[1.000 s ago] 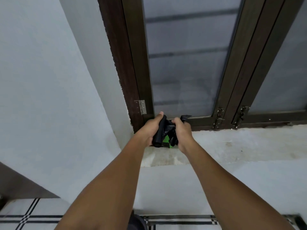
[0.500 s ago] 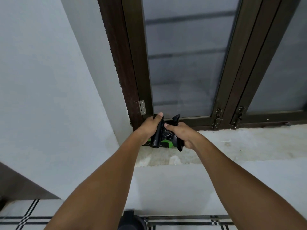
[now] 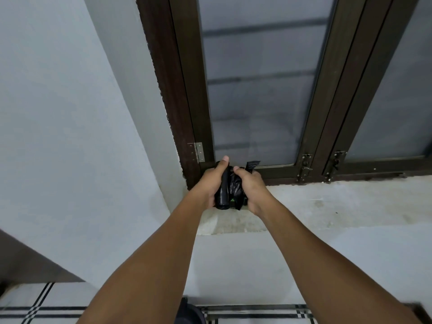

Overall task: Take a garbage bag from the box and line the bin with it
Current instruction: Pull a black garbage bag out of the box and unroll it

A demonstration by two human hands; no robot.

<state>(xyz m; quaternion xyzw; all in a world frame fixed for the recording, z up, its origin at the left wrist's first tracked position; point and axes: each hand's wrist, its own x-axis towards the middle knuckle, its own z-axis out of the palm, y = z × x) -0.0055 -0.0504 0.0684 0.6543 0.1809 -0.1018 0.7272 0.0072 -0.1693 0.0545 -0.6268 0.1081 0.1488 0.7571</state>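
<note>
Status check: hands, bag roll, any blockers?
Left hand gripping black bag roll. Right hand clutching loose bag pulled off it. Green box mostly hidden beneath, on window ledge. Nothing obstructing.

The corner of the window ledge point(image 3: 339, 202) is closed in on two sides: the dark window frame point(image 3: 187, 94) with its frosted pane stands directly behind, and the grey side wall point(image 3: 70, 136) rises on the left. That corner is filled by the left hand point(image 3: 211, 183), the right hand point(image 3: 251, 185) and the black garbage bags point(image 3: 230, 190) gripped between them. To the right, the ledge is left bare along the frame's bottom rail.
</note>
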